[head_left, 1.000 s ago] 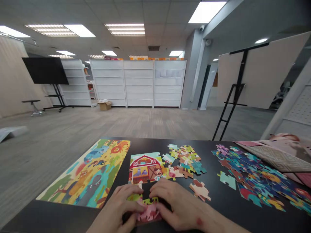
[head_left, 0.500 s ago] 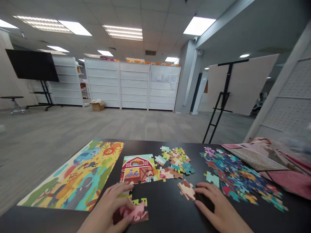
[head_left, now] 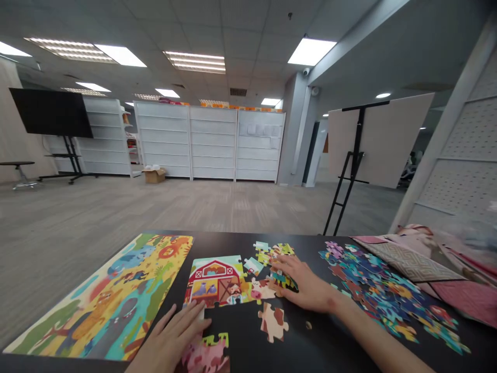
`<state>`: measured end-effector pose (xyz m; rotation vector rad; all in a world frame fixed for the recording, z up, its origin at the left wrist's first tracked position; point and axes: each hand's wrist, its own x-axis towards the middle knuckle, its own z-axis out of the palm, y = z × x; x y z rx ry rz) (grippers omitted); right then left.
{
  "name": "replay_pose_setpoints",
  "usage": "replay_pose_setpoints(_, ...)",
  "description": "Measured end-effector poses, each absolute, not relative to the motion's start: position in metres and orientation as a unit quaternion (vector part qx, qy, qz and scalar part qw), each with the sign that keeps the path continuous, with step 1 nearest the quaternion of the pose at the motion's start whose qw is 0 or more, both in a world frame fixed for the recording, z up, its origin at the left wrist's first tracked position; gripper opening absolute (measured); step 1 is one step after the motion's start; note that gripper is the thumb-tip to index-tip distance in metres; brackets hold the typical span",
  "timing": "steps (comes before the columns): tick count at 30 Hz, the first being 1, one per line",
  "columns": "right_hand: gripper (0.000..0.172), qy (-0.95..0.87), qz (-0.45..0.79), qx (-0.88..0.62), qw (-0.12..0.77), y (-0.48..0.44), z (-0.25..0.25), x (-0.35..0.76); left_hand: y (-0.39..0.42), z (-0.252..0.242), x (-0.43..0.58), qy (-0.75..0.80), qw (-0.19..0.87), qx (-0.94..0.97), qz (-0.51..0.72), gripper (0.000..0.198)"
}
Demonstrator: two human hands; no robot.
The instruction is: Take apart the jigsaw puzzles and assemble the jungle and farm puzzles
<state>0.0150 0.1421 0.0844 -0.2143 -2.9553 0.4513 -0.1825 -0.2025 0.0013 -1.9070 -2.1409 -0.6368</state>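
Observation:
My left hand (head_left: 176, 331) lies with fingers stretched out at the lower edge of a partly joined barn puzzle (head_left: 217, 282). Below its fingers, and partly under them, is a joined pink pig section (head_left: 209, 355). My right hand (head_left: 306, 285) reaches over the pile of loose farm pieces (head_left: 264, 256), its fingers spread and touching pieces there. What lies under its palm is hidden. A joined cow section (head_left: 261, 290) sits at the barn's right side. Between my hands a loose brown-and-cream piece (head_left: 272, 322) rests flat on the table.
A finished animal puzzle (head_left: 116, 295) covers the table's left side. Dark blue puzzle pieces (head_left: 384, 290) are heaped at the right, beside a pink cloth bag (head_left: 438, 264). A tiny brown object (head_left: 308, 325) lies on the black table (head_left: 248, 342). Beyond stands an easel board (head_left: 378, 140).
My right hand has moved left and away onto the farm pile. The brown-and-cream piece has shifted left and turned. My left hand's fingers have straightened. The view has tilted slightly up.

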Motion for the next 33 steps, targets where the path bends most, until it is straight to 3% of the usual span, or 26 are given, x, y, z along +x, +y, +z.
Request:
replay_pose_setpoints(4, 0.04, -0.973, 0.197, -0.086, 0.082, 0.154, 0.074, 0.02, -0.205, -0.011, -0.186, -0.755, 0.116, -0.616, -0.192, 0.068)
replay_pose_setpoints(9, 0.032, -0.955, 0.247, -0.111, 0.121, 0.16, 0.075, 0.021, -0.209, -0.014, -0.179, -0.802, 0.131, -0.556, -0.173, 0.061)
replay_pose_setpoints(12, 0.024, -0.934, 0.305, -0.117, 0.145, 0.161, 0.075, 0.018, -0.209, -0.002, -0.172, -0.814, 0.129, -0.543, -0.159, 0.061)
replay_pose_setpoints(18, 0.024, -0.906, 0.391, -0.093, 0.132, 0.122, 0.067, 0.003, -0.201, 0.035, -0.154, -0.824, 0.076, -0.54, -0.154, 0.054)
replay_pose_setpoints(22, 0.022, -0.923, 0.368, -0.063, 0.092, 0.075, 0.062, -0.023, -0.199, 0.039, -0.152, -0.825, 0.05, -0.539, -0.161, 0.056)
replay_pose_setpoints(33, 0.018, -0.963, 0.248, 0.001, 0.105, 0.04, 0.057, -0.036, -0.198, 0.043, -0.152, -0.83, 0.032, -0.534, -0.158, 0.055)
